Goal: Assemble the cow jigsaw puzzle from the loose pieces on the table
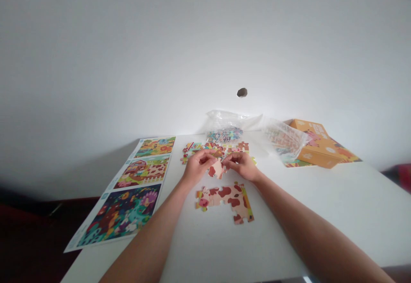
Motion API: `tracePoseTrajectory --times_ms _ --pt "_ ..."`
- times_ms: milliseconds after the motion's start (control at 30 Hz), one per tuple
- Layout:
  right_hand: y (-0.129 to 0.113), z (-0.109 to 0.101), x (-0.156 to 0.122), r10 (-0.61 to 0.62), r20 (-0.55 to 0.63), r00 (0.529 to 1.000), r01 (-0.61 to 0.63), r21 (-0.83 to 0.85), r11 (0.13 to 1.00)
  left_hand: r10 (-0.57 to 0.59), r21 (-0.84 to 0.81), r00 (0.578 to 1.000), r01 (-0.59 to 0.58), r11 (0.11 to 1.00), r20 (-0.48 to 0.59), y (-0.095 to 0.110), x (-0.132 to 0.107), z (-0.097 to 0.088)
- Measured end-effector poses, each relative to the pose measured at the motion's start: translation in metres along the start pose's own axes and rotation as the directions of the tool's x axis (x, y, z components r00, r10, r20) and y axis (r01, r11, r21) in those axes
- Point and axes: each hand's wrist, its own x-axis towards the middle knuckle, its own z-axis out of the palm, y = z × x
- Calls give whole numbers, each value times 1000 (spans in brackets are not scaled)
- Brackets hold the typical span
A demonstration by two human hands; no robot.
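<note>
The cow-print jigsaw pc (217,169) is being gripped betw. both hands at centre of the white table (324,214); whether it is being lifted clear of the surface or kept on it cannot be told. The L hand (198,167) and R hand (241,166) are being held close together, fingers curled downward, with the fingertips (215,156) of both being pressed on the pc's upper part from either side. Pc's long axis is being kept roughly fore-aft, slightly tilted, lower end pointing at the part-built cow section (224,203). Pc is being held about equally betw. the hands, L hand perhaps marginally more over it; exact contact is being partly hidden by the fingers.

The cow section is lying just below the hands, nearer the person, its long axis running approx. L–R on a slight diagonal. Loose jigsaw pcs (215,148) are being spread in a rough band just beyond the hands. Further back, a clear plastic bag (224,134) of pcs is sitting near a second bag (284,139), w/ an orange puzzle box (316,144) lying at far R. Three printed picture sheets (143,171) are being displayed in a column along the L table edge.
</note>
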Motion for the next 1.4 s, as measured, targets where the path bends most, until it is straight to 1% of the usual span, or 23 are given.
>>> tracePoseTrajectory --times_ms 100,167,233,400,567,833,1067,1400 --pt "5 -1 4 21 -68 997 -11 146 989 -14 -47 998 11 999 -55 2 -1 -2" --pt "6 -3 5 44 -119 992 -22 182 983 -39 -94 998 34 995 -45 3 -1 -4" --pt "5 -4 5 60 -143 988 -34 179 983 -60 -104 998 57 993 -25 5 -2 -4" --pt "2 -5 2 59 -98 993 -41 177 983 -50 -78 998 46 996 -44 4 -1 -3" --pt "5 -5 1 67 -58 996 -55 194 979 -28 -74 999 25 997 -45 0 0 -4" --pt "7 -6 0 48 -76 996 -29 229 973 -3 -45 999 2 999 -38 -4 0 -6" --pt "5 -9 -1 8 -51 999 0 155 988 3 -37 1000 -4 999 -30 -3 -1 -6" --pt "14 -10 0 21 -35 999 -16 130 991 0 -41 1000 0 999 -18 -2 -3 -7"
